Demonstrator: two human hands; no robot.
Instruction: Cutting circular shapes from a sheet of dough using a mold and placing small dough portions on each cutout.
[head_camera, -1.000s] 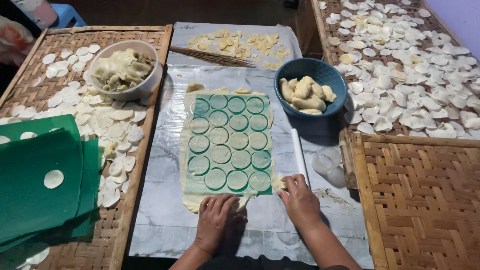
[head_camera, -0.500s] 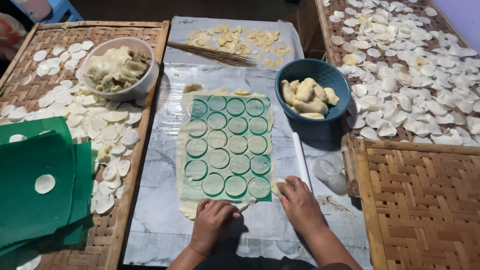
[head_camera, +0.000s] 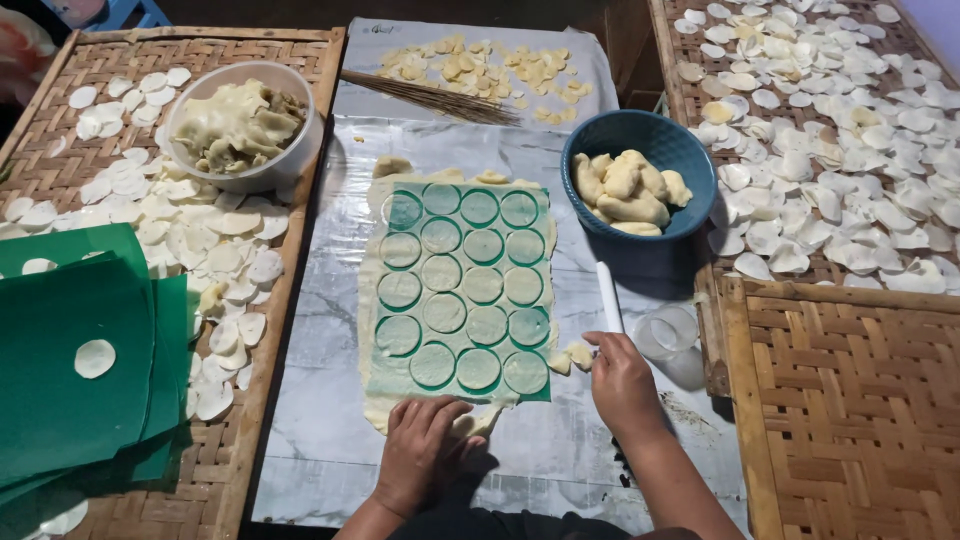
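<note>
A thin pale dough sheet lies on a green plastic sheet on the grey work surface; several round discs are cut into it in rows. My left hand presses flat on the near edge of the dough. My right hand sits at the sheet's near right corner, fingers closed on a small dough scrap. A white stick-like roller lies just beyond my right hand. A clear round cutter cup rests to its right.
A blue bowl holds dough lumps. A white bowl of dough scraps stands on the left woven tray, among cut discs. Green sheets are stacked at the left. Woven trays stand at the right, the far one covered in discs. A bundle of sticks lies at the back.
My right hand has moved right, off the dough sheet's corner, and now pinches a scrap. My left hand stays on the near edge. The view shifted slightly.
</note>
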